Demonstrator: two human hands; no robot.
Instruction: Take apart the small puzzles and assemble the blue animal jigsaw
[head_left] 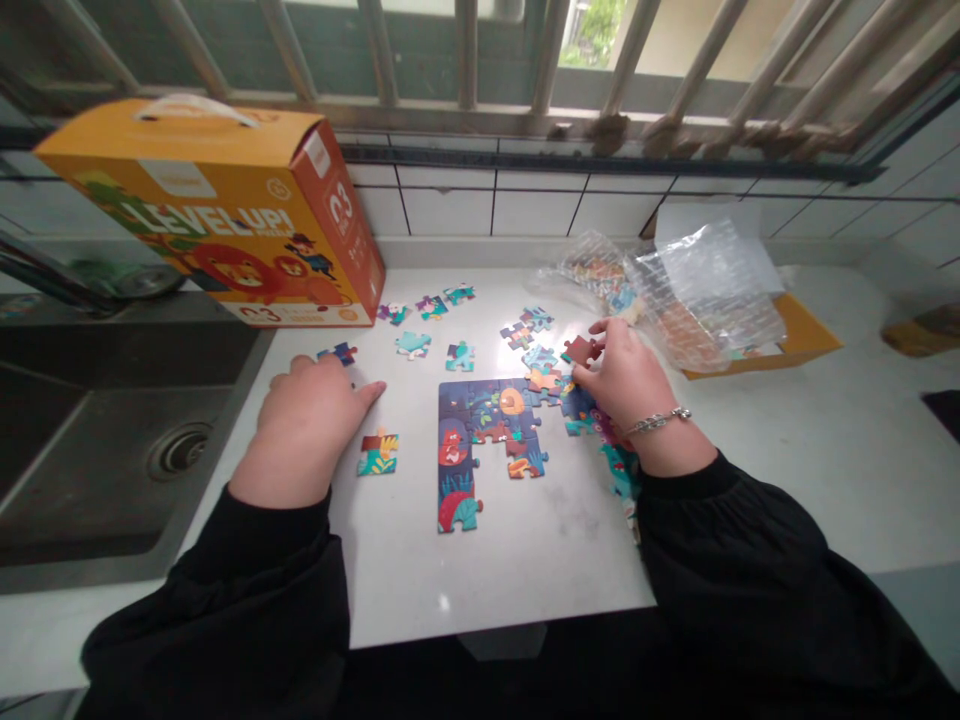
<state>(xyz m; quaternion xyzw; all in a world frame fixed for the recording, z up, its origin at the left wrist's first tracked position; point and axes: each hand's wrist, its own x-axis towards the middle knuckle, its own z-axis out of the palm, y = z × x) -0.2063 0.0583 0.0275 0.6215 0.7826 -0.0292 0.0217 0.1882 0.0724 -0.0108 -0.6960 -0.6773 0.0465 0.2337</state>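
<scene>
My right hand [624, 385], with a bracelet at the wrist, pinches a reddish-brown jigsaw puzzle piece [578, 350] between thumb and fingers. Loose pieces lie under and beside that hand, some partly hidden by it. My left hand [313, 415] rests on the counter, thumb spread away from the fingers, holding nothing visible. Just beyond its fingers lies a dark blue piece [345, 353]. A piece with yellow and teal leaves [379, 454] sits to the right of its wrist. Between my hands is a partly joined puzzle [454, 410], mostly dark blue, with an open gap at its lower middle.
A tall orange puzzle box [255, 210] stands at the back left, beside a metal sink [161, 530]. At the back right, clear plastic bags [694, 300] lie over an orange box part [806, 335]. Several loose pieces [413, 345] are scattered behind the joined puzzle.
</scene>
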